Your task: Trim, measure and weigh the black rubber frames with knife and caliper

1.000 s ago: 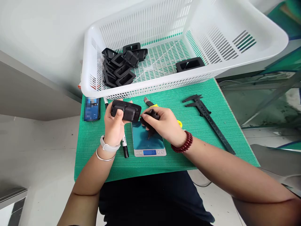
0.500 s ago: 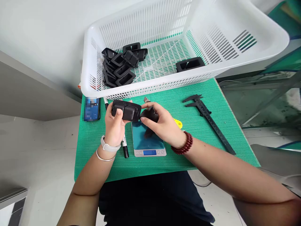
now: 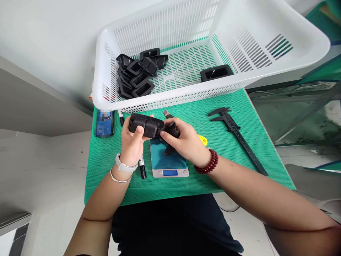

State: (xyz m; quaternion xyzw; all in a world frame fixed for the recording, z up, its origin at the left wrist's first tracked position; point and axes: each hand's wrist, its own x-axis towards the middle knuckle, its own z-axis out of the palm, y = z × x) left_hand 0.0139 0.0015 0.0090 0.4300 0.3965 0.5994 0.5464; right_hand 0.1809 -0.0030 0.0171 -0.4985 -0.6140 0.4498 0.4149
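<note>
My left hand (image 3: 133, 142) is closed around a black plastic part (image 3: 150, 127), a rounded rectangular frame with two raised blocks facing up; the thumb presses on its near side. In my right hand (image 3: 186, 140) is a crumpled dark cloth-like piece (image 3: 172, 130), pinched between thumb and fingers. Its tip touches or nearly touches the right end of the plastic part; the exact contact is hidden by my fingers. Both hands are above a small digital scale (image 3: 169, 161), whose display seems to read zero.
A white plastic basket (image 3: 173, 96) holds several black plastic parts (image 3: 142, 79) at left and one (image 3: 217, 73) at right. On the green mat (image 3: 226, 170) lie a black caliper (image 3: 239, 138), a phone (image 3: 104, 123), a marker (image 3: 143, 170) and a yellow-handled tool (image 3: 203, 140).
My left hand and the plastic part have shifted slightly right, closing the gap to the dark piece. The right hand stays nearly in place.
</note>
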